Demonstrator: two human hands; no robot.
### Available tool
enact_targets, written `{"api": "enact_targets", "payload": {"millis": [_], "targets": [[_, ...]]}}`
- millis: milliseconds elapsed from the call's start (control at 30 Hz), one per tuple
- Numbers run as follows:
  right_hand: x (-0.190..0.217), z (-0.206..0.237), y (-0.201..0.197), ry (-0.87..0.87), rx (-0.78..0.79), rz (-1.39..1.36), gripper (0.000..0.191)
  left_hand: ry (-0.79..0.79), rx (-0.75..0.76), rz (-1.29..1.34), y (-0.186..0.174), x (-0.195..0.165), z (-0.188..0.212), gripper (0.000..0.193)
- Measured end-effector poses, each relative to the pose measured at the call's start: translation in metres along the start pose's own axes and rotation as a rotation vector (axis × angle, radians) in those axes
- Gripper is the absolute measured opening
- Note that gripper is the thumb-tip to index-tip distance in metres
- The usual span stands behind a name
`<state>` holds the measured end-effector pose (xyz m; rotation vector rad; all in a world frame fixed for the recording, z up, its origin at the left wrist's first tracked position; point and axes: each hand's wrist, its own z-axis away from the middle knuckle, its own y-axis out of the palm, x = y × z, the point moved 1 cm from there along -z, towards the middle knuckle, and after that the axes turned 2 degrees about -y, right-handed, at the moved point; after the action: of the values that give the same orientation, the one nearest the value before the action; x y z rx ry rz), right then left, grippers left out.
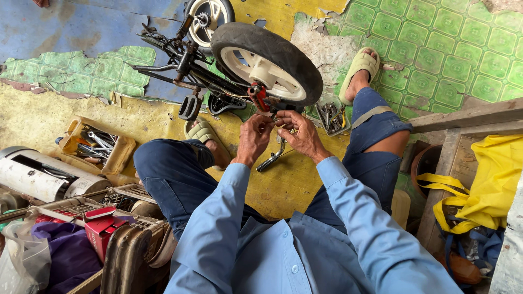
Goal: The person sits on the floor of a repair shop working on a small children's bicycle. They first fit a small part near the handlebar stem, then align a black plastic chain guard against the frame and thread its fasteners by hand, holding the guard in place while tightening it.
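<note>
Axle end with red bracket [258,97] on the small black-tyred cream-hubbed wheel [267,62], bike flipped on the floor so the hub faces the sitter. Left hand [253,139] and right hand [302,135] meet just below it, fingers pinched narrow on a small part too hidden to name. Metal wrench-like tool [271,158] lies between the knees, near reach. Open yellow tool tray [117,149] sits left; small tray of loose bits [331,117] by the right sandal.

Black tyre [283,46] on white wheel; green patterned floor tiles [452,49]; yellow bag [490,179].
</note>
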<state>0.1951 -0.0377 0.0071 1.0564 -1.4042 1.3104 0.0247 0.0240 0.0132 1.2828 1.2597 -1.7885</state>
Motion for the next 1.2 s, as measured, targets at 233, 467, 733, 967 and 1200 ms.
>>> {"api": "enact_targets", "payload": {"millis": [233, 467, 733, 967, 1200], "targets": [[0.004, 0.003, 0.009, -0.003, -0.094, 0.066, 0.041, -0.107, 0.107, 0.21, -0.001, 0.024, -0.006, 0.017], [0.008, -0.004, 0.017, -0.065, -0.115, 0.053, 0.029, -0.092, 0.121, 0.396, 0.002, 0.037, -0.006, 0.015], [0.005, -0.008, 0.016, -0.084, -0.145, 0.066, 0.018, -0.093, 0.069, 0.47, 0.003, 0.035, -0.005, 0.013], [0.01, -0.011, 0.019, -0.11, -0.175, 0.132, 0.013, -0.121, 0.049, 0.393, 0.005, 0.034, -0.005, 0.011], [0.013, -0.012, 0.023, -0.076, -0.217, 0.28, 0.012, -0.104, 0.048, 0.272, -0.001, 0.024, -0.003, 0.016]]}}
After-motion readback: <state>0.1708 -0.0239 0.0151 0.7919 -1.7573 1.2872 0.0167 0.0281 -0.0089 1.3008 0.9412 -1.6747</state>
